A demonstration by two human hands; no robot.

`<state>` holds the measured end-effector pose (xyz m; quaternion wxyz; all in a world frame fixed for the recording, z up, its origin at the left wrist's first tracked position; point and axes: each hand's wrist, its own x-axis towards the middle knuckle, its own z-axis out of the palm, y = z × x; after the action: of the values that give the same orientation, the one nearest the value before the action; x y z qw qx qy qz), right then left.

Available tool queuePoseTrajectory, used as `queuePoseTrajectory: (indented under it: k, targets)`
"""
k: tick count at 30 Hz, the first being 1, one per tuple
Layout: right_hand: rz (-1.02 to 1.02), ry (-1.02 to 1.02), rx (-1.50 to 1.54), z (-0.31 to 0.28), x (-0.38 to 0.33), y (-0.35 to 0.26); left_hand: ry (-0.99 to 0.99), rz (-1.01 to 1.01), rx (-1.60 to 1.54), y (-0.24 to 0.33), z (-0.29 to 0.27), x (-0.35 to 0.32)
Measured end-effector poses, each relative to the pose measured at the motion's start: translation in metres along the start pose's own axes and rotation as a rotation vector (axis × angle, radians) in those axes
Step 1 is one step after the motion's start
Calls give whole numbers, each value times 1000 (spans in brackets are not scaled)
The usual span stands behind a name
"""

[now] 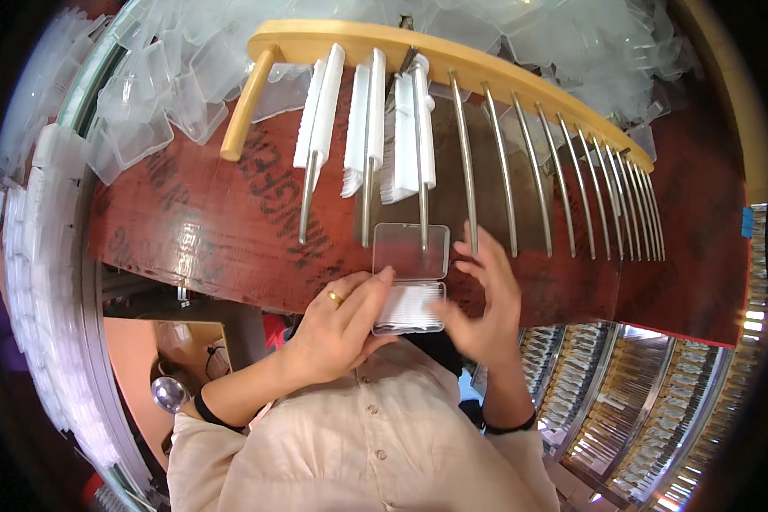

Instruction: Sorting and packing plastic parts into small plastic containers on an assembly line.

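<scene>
My left hand (pixel 341 328) is closed on the left side of a small clear plastic box (pixel 410 328), with a gold ring on one finger. Its transparent lid (pixel 411 251) is swung up on the far side. Thin white pieces (pixel 405 305) lie packed in a ribbed row inside; their exact kind is too small to make out. My right hand (pixel 486 303) is at the box's right side, fingers spread and slightly blurred. The thumb reaches over the box's right edge; whether it touches the white pieces I cannot tell.
A wooden rack (pixel 452 49) with several metal rods (pixel 503 171) pointing toward me stands over the red table (pixel 179 230). White stacks (pixel 322 111) hang on its left rods. Clear plastic boxes (pixel 205 77) are heaped behind. Filled racks (pixel 610 410) stand at the lower right.
</scene>
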<state>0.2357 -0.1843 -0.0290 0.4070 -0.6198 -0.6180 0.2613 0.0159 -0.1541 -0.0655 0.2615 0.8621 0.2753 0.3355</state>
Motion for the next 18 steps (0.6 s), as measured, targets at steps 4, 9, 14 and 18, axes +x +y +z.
queuePoseTrajectory:
  k: [4,9,14,18]
  targets:
    - [226,-26,296,17,41,8,44,209,154,-13,10,-8]
    - [-58,-356,268,-14,7,-6,314,196,53,-21,28,-23]
    - [-543,-272,-185,11,-25,-1,-65,-190,-184,-1,-2,-16]
    - [-951,-101,-554,13,-35,23,164,281,170,-8,26,-14]
